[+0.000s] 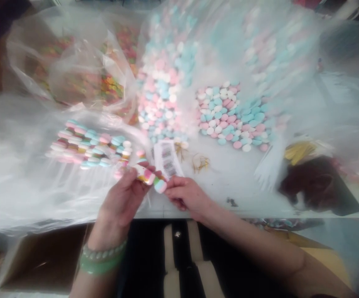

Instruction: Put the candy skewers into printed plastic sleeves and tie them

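My left hand (pixel 122 196), with a pale bead bracelet and a green bangle at the wrist, is closed around a candy skewer (pixel 144 174) of pink, white, yellow and blue pieces. At its right end, my right hand (pixel 185 194) pinches beside a pale blue and pink piece (pixel 160 185). What exactly the right fingertips grip is hidden. Left of my hands lies a bunch of finished candy skewers (pixel 89 145) with thin white sticks. A printed label sheet (pixel 168 159) lies just beyond my fingers, with gold twist ties (pixel 201 163) to its right.
Loose pastel candies (pixel 219 116) are piled at centre and right. A clear plastic bag (pixel 70 74) holds orange and green candies at the back left. White sticks (pixel 268 169), a gold tie bundle (pixel 300 150) and a dark maroon packet (pixel 316 182) lie right. An open cardboard box (pixel 43 260) stands below the table's edge.
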The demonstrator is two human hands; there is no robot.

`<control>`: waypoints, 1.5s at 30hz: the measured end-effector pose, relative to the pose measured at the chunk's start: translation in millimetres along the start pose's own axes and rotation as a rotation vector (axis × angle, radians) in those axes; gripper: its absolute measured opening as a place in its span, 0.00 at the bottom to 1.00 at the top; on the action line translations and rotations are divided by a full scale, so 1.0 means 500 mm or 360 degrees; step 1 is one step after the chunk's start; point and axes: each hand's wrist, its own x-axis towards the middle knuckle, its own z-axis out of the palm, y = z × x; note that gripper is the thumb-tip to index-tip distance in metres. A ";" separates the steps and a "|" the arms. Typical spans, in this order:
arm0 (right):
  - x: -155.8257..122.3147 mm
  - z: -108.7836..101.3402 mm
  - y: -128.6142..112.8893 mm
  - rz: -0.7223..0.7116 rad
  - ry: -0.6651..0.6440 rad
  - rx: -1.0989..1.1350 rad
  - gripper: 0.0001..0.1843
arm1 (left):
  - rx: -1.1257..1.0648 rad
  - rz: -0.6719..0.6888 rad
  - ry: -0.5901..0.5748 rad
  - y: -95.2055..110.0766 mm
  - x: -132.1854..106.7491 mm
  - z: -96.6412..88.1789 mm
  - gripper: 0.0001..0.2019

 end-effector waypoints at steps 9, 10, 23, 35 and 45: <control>-0.005 -0.001 0.035 -0.1102 0.0370 -0.1101 0.08 | -0.0094 0.0041 0.0011 -0.013 0.003 0.016 0.09; -0.006 -0.003 0.037 -0.1167 0.0379 -0.1176 0.09 | -0.0109 0.0095 0.0028 -0.012 0.004 0.018 0.09; 0.005 -0.005 0.026 -0.1015 0.0277 -0.0931 0.07 | -0.0033 0.0164 0.0067 -0.043 0.003 0.040 0.06; 0.014 -0.016 0.049 -0.1010 0.0323 -0.1163 0.07 | 0.0034 0.0041 0.0189 -0.037 0.009 0.033 0.08; 0.020 -0.018 0.019 -0.0876 0.0232 -0.0900 0.07 | 0.0050 -0.0027 0.0112 -0.069 0.004 0.043 0.09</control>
